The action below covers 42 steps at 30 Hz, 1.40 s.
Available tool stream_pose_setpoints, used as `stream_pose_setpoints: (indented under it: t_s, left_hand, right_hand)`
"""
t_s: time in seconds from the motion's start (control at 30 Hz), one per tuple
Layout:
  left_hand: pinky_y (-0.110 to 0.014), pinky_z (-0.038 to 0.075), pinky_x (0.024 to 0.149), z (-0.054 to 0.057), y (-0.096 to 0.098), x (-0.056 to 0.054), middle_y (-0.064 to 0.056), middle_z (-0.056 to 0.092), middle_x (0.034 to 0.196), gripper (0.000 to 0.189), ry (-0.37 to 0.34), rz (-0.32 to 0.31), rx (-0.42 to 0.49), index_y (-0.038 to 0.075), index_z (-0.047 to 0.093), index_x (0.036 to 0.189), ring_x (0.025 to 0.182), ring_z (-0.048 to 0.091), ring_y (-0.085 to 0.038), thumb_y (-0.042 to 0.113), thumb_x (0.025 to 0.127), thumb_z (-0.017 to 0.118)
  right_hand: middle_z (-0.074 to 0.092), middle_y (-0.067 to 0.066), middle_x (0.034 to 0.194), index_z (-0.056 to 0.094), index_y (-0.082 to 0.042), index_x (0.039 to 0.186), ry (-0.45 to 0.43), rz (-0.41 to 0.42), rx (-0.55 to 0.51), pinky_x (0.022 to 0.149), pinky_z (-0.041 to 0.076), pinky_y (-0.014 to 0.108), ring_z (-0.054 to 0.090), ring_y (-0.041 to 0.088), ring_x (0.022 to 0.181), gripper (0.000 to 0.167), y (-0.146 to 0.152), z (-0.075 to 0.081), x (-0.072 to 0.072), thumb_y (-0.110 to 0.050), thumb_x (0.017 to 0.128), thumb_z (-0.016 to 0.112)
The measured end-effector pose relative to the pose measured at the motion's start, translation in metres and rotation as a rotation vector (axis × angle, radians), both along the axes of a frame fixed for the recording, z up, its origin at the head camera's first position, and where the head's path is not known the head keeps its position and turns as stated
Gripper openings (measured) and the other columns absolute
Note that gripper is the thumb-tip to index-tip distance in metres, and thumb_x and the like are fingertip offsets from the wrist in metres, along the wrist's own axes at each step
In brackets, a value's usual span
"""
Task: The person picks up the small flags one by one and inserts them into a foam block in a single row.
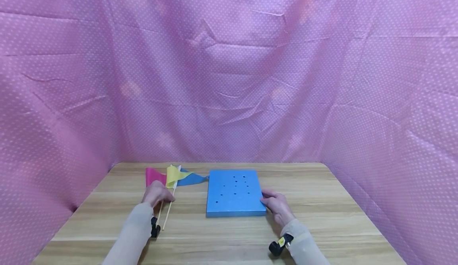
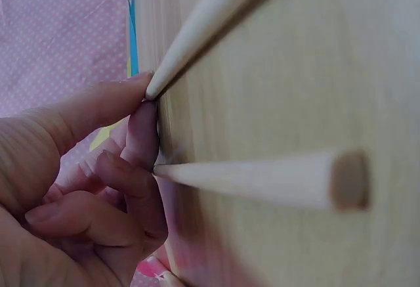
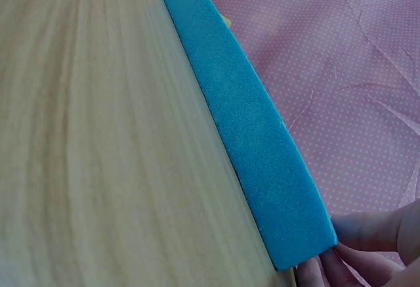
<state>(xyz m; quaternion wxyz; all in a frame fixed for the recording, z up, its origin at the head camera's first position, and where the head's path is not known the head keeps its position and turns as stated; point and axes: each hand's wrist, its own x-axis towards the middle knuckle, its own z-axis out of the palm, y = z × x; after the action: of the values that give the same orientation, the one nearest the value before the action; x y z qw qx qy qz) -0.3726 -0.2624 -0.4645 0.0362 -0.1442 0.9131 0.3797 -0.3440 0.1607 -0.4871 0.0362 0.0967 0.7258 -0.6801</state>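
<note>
My left hand (image 1: 157, 193) pinches a wooden flag stick (image 2: 210, 21) between thumb and index finger in the left wrist view. A second stick (image 2: 262, 178) runs beside its curled other fingers. Beyond the hand lie a pink flag (image 1: 155, 175), a yellow flag (image 1: 173, 176) and a blue flag (image 1: 191, 178), overlapping on the table. My right hand (image 1: 277, 206) holds the right edge of a thick blue board (image 1: 232, 205) near its front corner, thumb and fingers at that corner. Several small holes dot the top of the board, which lies flat.
The wood-grain table (image 1: 214, 241) carries the board in its middle and the flags to the left. A pink dotted cloth (image 1: 229, 78) hangs behind and along both sides. Black wrist cameras, the left (image 1: 155, 228) and right (image 1: 279, 246), hang below the forearms.
</note>
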Motion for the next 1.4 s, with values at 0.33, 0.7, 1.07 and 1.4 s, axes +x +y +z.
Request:
stream_pose_setpoints:
  t_s: [0.33,0.7,1.07,1.4]
  left_hand:
    - [-0.028,0.045,0.051,-0.005,-0.004,-0.003,-0.004,0.060,0.061,0.016,0.031,-0.013,0.085,0.003,0.067,0.066,0.060,0.052,-0.018,0.006,0.061,0.082]
    - [-0.021,0.032,0.041,-0.006,-0.007,0.008,0.007,0.042,0.049,0.013,0.009,-0.019,0.197,0.010,0.060,0.058,0.046,0.038,-0.008,0.004,0.067,0.068]
    - [-0.019,0.049,0.050,0.009,0.003,0.005,-0.007,0.065,0.065,0.026,0.083,-0.100,0.396,-0.013,0.069,0.101,0.052,0.057,-0.009,-0.002,0.078,0.063]
    - [-0.030,0.060,0.063,0.021,0.013,0.003,-0.008,0.066,0.074,0.028,0.142,-0.116,0.455,-0.012,0.063,0.108,0.062,0.062,-0.014,0.000,0.083,0.066]
  right_hand:
    - [0.053,0.027,0.138,0.056,0.005,0.133,0.018,-0.009,0.001,0.112,0.038,0.051,0.047,0.041,0.132,0.047,0.000,-0.002,-0.002,0.005,0.087,0.064]
    - [0.050,0.028,0.140,0.055,0.006,0.132,0.032,0.002,0.008,0.113,0.036,0.053,0.044,0.043,0.133,0.046,-0.002,-0.007,0.002,0.004,0.088,0.063]
    - [0.050,0.028,0.141,0.055,0.005,0.134,0.024,0.002,0.017,0.113,0.035,0.054,0.043,0.043,0.134,0.045,0.001,-0.006,0.001,0.003,0.089,0.062]
    - [0.047,0.027,0.143,0.054,0.004,0.135,0.016,0.004,0.018,0.113,0.034,0.054,0.041,0.043,0.136,0.046,0.002,-0.005,0.000,0.003,0.089,0.062]
